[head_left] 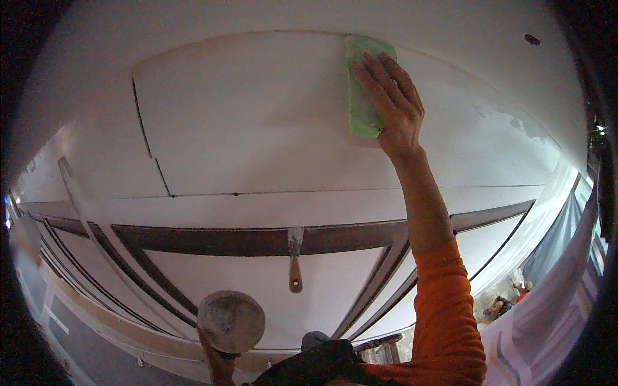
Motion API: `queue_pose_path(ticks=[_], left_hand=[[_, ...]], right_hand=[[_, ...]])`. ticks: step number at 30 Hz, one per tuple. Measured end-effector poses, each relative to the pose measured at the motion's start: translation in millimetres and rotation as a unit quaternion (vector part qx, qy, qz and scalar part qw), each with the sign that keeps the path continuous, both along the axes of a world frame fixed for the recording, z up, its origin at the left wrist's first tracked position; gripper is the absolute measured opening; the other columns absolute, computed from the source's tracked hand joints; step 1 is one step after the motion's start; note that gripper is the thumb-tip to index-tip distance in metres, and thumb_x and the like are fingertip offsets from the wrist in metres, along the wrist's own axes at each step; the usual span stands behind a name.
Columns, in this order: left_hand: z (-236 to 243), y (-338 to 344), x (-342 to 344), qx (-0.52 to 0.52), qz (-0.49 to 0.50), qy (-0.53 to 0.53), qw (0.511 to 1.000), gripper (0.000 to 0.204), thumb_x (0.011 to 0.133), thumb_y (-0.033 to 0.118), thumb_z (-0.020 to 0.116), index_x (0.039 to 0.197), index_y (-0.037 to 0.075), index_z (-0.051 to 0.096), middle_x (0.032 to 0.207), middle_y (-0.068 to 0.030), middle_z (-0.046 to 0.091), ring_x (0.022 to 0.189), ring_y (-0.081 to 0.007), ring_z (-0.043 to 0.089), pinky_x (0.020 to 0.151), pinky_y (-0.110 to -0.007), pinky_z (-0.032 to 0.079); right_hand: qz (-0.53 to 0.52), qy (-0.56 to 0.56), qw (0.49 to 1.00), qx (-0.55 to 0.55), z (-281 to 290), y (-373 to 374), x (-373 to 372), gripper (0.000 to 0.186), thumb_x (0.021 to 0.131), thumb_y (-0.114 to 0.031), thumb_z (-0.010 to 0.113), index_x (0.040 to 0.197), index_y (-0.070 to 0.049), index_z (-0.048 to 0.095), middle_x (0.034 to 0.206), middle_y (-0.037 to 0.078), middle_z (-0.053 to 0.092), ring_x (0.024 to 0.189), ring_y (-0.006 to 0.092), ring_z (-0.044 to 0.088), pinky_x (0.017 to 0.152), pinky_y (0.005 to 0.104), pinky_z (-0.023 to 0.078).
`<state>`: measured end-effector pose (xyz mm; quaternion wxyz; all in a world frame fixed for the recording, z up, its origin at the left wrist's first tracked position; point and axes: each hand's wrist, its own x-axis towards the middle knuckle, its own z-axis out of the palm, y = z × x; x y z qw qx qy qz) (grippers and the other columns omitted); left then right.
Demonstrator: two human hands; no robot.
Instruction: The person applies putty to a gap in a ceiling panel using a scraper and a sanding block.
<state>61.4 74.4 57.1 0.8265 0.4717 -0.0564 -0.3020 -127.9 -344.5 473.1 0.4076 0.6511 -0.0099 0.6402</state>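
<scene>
Overhead, a flat green rectangular sanding pad [364, 87] is pressed against the white plastered ceiling panel [257, 116] by the right hand [394, 103], its fingers spread flat over the pad near a panel seam. Lower down, a round grey mortar-caked hawk board [231, 320] is gripped from beneath by the left hand [217, 361]. A wooden-handled putty knife [295, 259] is seen just above the hawk; what supports it cannot be told.

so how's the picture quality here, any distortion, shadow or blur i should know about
Head view: heavy fisheye bend, so the dark trim strips and panel seams curve, and the corners go black. The right hand pressing the green pad is fairly sharp and throws a faint shadow to its left on the white panel. The left hand under the round plate sits dimmer, and the left rim is smeared.
</scene>
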Motion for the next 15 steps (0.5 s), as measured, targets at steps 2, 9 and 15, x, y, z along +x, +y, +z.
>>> queue_pose_path(ticks=[2,9,15], left_hand=[[-2,2,6,0.012,-0.010,0.050,0.999,0.094,0.088,0.075,0.049,0.154,0.011,0.026,0.148,-0.0172,0.040,0.125,-0.0366,0.053,0.055,-0.038,0.061],[-8,0,9,0.006,-0.021,0.072,0.997,0.094,0.088,0.076,0.048,0.155,0.014,0.024,0.151,-0.0164,0.038,0.124,-0.0367,0.054,0.055,-0.038,0.058],[3,-3,5,0.016,-0.024,0.038,0.999,0.095,0.088,0.076,0.049,0.155,0.015,0.023,0.151,-0.0168,0.038,0.122,-0.0366,0.055,0.055,-0.037,0.059]], right_hand=[[-0.002,0.002,1.000,0.000,0,1,0,0.047,0.077,-0.013,0.070,0.124,-0.019,0.068,0.131,0.003,0.066,0.123,0.0277,0.060,0.103,0.0441,0.048],[-0.057,0.045,0.996,0.050,-6,33,-10,0.048,0.078,-0.009,0.067,0.125,-0.019,0.068,0.129,0.002,0.067,0.120,0.0244,0.061,0.104,0.0476,0.043],[0.039,0.036,0.997,0.058,-10,44,-17,0.048,0.078,-0.008,0.063,0.125,-0.016,0.068,0.126,0.005,0.068,0.116,0.0296,0.063,0.103,0.0465,0.045]])
